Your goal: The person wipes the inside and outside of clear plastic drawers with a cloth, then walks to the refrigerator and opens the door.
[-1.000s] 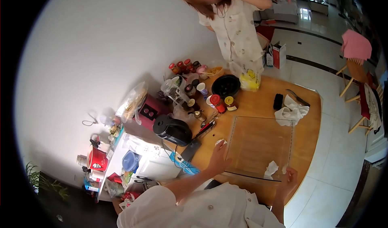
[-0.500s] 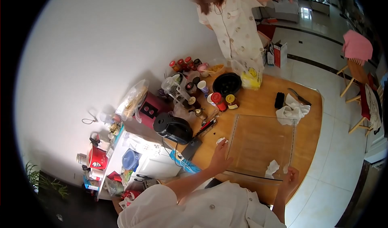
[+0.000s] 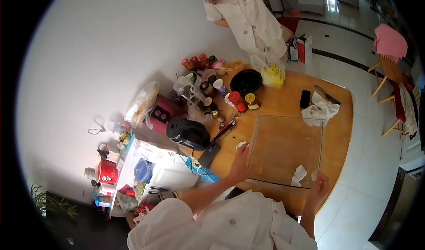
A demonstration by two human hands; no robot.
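Observation:
A clear, box-like container (image 3: 287, 148) with straight edges stands on the wooden table in front of me. Along its left side is my left hand (image 3: 241, 162), thumb apart from the fingers, its fingertips just below a crumpled white tissue (image 3: 241, 144). My right hand (image 3: 318, 189) is at the front right corner, fingers curled in; what they hold, if anything, is hard to see. A small white piece (image 3: 314, 174) shows at those fingertips. Another white tissue (image 3: 299, 175) appears at the container's front right part.
Behind are a red-lidded jar (image 3: 237, 101), a yellow-lidded jar (image 3: 252, 101), a black bowl (image 3: 246, 81) and a plastic bag (image 3: 273, 73). A black kettle (image 3: 188, 133) stands left. A knife (image 3: 327, 94) lies by a white cloth (image 3: 320, 110) at right. A person (image 3: 248, 19) stands across the table.
The view has shifted, so the table appears higher. The person across no longer shows a raised arm and has moved a little left. My hands keep their places beside the container.

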